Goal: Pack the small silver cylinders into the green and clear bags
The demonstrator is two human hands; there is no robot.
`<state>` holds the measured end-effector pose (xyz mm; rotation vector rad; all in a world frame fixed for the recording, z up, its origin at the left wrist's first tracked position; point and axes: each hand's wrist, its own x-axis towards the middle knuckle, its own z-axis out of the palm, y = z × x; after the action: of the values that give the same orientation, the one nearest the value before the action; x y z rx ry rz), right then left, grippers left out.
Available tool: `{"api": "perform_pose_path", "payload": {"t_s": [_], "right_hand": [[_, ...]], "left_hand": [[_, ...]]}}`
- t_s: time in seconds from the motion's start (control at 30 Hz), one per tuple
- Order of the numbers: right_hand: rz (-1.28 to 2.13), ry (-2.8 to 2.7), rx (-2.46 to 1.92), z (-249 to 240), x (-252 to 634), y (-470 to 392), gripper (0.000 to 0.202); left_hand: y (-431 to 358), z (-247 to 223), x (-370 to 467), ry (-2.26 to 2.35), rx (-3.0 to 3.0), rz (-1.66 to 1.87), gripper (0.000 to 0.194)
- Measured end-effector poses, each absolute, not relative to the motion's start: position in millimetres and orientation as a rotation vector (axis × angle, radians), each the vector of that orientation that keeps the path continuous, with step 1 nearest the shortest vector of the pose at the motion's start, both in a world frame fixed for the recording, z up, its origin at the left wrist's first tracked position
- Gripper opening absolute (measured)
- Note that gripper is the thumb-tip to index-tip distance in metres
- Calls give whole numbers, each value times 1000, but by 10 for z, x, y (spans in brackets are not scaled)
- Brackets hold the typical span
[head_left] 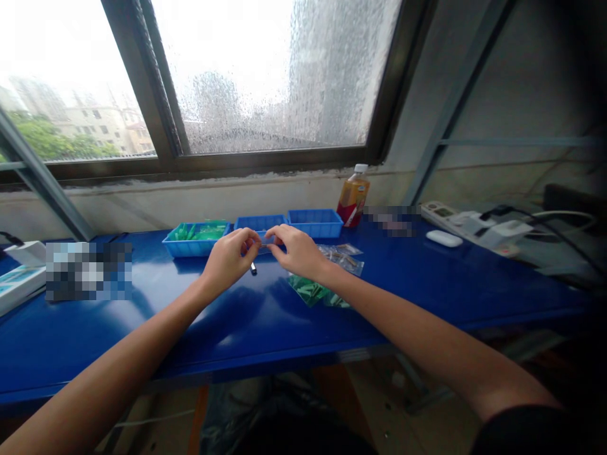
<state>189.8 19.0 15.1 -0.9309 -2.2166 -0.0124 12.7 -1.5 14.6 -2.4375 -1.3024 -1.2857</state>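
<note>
Above the middle of the blue table [237,335], my left hand [233,254] and my right hand [296,251] face each other, fingertips pinched. Between them is a small, clear, thin item [266,241], apparently a plastic bag, held by both hands. A small dark and silver object [253,268] lies on the table below my left fingertips. Green pieces in clear bags [308,289] lie beneath my right wrist. Beside them are clear bags with brownish contents [345,258]. Behind my left hand is a blue tray [190,248] of green pieces.
Two more blue trays [260,222] [315,224] stand along the wall. A bottle [353,197] is right of them. Farther right are a white case [444,238] and a power strip [467,224] with plugs and cables. Blurred items lie at the left.
</note>
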Motion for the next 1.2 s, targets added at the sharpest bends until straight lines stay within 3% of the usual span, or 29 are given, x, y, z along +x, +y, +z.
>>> {"api": "perform_pose_path", "payload": {"t_s": [0.33,0.7,0.97,1.2], "right_hand": [[-232,-2277,-1058,208,1890,107,11],[-85,-2339,-1156,185,1893,117,15],[522,-2287,-900,170,1898,177,52],[1067,-2202,-749,234,1894,186,32]], "left_hand": [[-23,149,122,-1295,-2414,-1193,10],[-74,170,112,-1109,-2355,-978,19],[-81,159,160,-878,-2533,-1114,20],[-83,224,106,-859,-2545,-1295,21]]}}
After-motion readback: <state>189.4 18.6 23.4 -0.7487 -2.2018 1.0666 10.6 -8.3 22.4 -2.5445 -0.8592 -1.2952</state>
